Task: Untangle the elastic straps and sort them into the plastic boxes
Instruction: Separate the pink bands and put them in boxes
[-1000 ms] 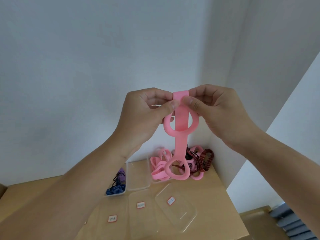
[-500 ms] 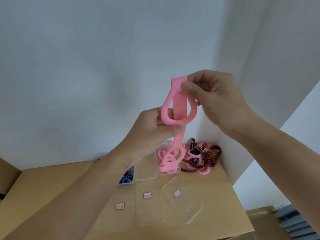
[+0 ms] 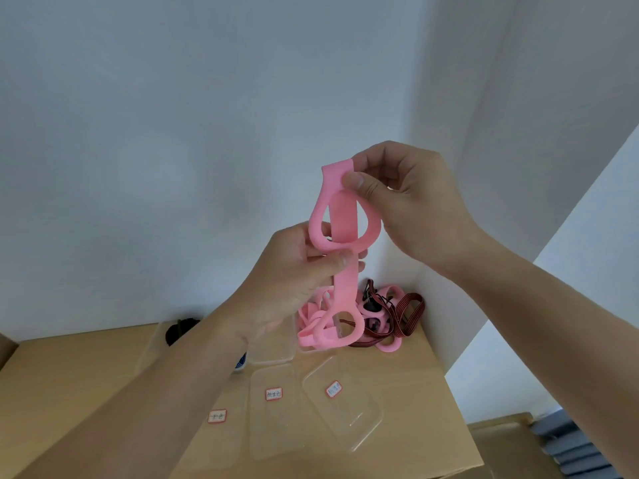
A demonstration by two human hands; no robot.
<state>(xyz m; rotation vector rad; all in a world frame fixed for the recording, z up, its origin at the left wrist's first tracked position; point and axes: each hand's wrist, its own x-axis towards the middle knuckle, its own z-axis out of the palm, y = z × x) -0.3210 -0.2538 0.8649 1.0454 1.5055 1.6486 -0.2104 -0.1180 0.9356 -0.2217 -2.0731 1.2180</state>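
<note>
I hold a pink elastic strap upright in the air above the table. My right hand pinches its folded top end between thumb and fingers. Lower down, my left hand grips the strap's middle, just under its upper loop. The strap's lower loop hangs over a clear plastic box with more pink straps in it. A tangled pile of pink and brown striped straps lies in the corner behind. An empty clear box stands beside the pink one.
Three clear lids with red-framed labels lie on the cardboard table top. A dark strap sits in a box at the left, and a blue one shows under my left forearm. White walls close in behind and to the right.
My left hand has slid down from the strap's top to its middle. My right hand has lifted the top end higher, and the strap's lower loop now hangs over the pink box.
</note>
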